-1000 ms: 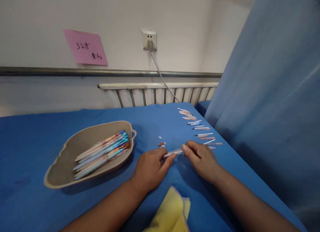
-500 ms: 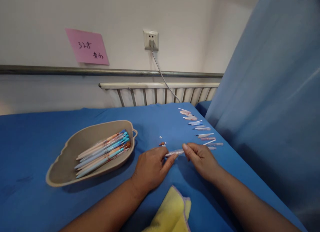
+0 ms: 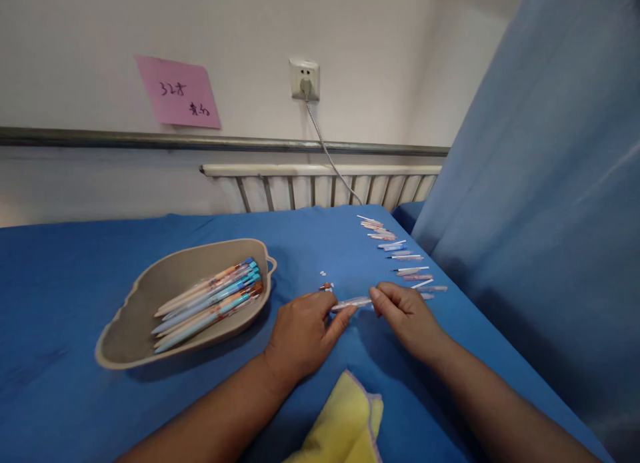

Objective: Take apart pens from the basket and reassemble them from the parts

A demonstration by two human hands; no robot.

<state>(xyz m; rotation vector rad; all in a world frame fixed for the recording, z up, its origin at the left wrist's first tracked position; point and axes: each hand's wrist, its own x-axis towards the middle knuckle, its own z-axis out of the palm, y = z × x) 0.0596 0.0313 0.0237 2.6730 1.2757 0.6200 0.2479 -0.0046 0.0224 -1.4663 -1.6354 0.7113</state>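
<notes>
A pale, see-through pen barrel (image 3: 353, 304) lies level between my two hands, just above the blue cloth. My left hand (image 3: 306, 333) is closed on its left part, thumb along the near side. At its right end, my right hand (image 3: 407, 316) pinches with thumb and forefinger; whatever else sits in that pinch is hidden. Just beyond my left hand are a small brown piece (image 3: 326, 287) and tiny white pieces (image 3: 323, 273). Past my right hand, pen parts (image 3: 413, 272) and white refills lie in a row along the table's right side.
To the left, a beige basket (image 3: 120, 350) holds several assembled pens (image 3: 210, 306). A yellow cloth (image 3: 340, 423) lies at the near edge. Behind are a white rail (image 3: 320, 170) and a plugged-in cable (image 3: 327, 153); a blue curtain (image 3: 545, 203) hangs at right.
The view has shifted very slightly. Both hands keep their hold on the pen barrel, the right hand perhaps a touch farther right; nothing has been let go.
</notes>
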